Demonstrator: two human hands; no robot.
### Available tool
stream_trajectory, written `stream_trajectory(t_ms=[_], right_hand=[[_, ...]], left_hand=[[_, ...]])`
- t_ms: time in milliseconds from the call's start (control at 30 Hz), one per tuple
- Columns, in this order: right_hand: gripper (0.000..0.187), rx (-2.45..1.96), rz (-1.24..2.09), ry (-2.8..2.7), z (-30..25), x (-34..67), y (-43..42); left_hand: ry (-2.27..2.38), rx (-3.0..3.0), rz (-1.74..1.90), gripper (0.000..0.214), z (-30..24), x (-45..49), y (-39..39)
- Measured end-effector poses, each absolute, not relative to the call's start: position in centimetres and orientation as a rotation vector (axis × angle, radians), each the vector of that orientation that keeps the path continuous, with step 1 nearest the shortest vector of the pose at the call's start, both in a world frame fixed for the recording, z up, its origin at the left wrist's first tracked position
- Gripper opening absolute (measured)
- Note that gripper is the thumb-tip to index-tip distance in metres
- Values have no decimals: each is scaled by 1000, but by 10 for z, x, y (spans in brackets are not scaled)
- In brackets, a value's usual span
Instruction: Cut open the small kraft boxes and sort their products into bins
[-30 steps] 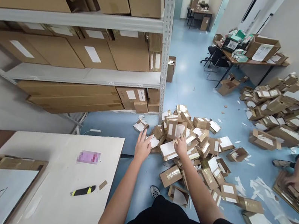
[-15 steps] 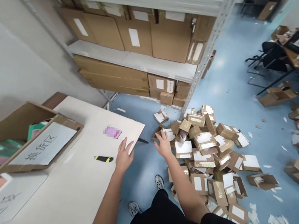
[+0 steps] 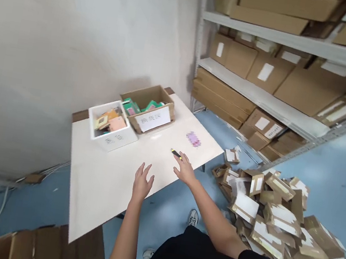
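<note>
My left hand hovers over the near part of the white tabletop, fingers apart and holding nothing. Farther right, my right hand is spread over the table's front edge, also with nothing in its grasp. Just beyond its fingertips lies a black and yellow utility knife; whether the fingers touch it I cannot tell. A flat purple item, blurred by pixelation, rests behind the knife.
At the table's back stand a white box of orange and pink items and a cardboard box holding green packets. Opened cartons are heaped on the floor at right. A metal shelf with cardboard boxes stands behind.
My view has swung left, bringing the whole table and the wall into sight. My right hand has come from beside the table to over its edge, near the knife. Both hands stay empty.
</note>
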State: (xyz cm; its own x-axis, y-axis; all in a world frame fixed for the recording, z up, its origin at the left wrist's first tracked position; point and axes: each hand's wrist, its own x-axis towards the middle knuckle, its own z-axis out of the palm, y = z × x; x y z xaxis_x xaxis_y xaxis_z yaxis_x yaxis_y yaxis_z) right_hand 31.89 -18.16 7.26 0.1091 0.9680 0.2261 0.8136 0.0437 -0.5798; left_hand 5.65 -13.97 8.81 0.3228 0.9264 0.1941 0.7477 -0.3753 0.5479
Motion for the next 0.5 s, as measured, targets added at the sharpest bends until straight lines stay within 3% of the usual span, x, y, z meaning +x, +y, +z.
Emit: stream_trajectory(t_ms=[267, 500], right_hand=[[73, -1475, 384, -2104, 79, 112, -167], [70, -1104, 533, -2386, 69, -102, -185]], left_hand=[[1890, 1923, 859, 57, 86, -153, -212], [2274, 1559, 919, 61, 87, -338, -324]])
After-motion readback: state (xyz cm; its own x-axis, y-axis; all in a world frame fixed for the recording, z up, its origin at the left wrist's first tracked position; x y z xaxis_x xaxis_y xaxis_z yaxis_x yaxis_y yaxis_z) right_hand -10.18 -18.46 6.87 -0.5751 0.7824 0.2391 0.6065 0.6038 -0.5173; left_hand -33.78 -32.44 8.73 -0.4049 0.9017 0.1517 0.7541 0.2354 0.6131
